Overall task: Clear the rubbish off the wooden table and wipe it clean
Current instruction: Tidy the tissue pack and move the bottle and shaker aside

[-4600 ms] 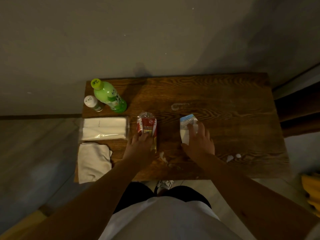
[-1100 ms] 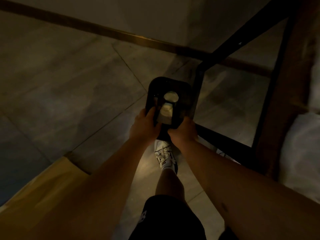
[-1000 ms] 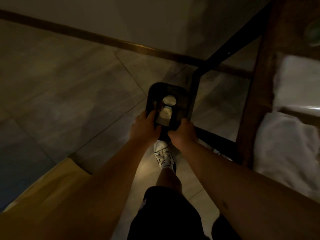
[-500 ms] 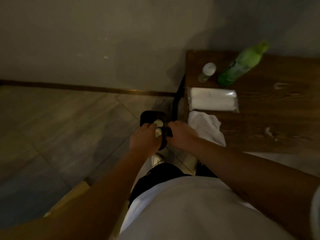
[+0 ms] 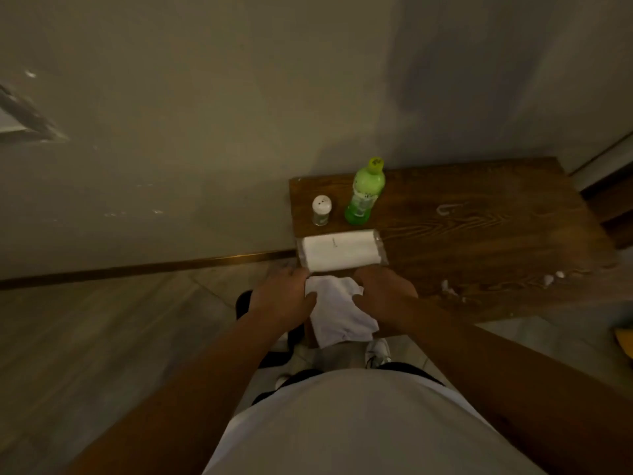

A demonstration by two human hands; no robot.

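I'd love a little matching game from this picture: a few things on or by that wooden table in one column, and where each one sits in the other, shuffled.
Things:
1. green bottle
2. white-capped shaker
3. wrapped tissue pack
4. white cloth

Places:
A. between the left hand and right hand, at the table's near left corner
B. lying flat, just behind the cloth
C. standing nearest the far left corner
D. standing just right of the shaker

Pairs: 1-D, 2-C, 3-B, 4-A
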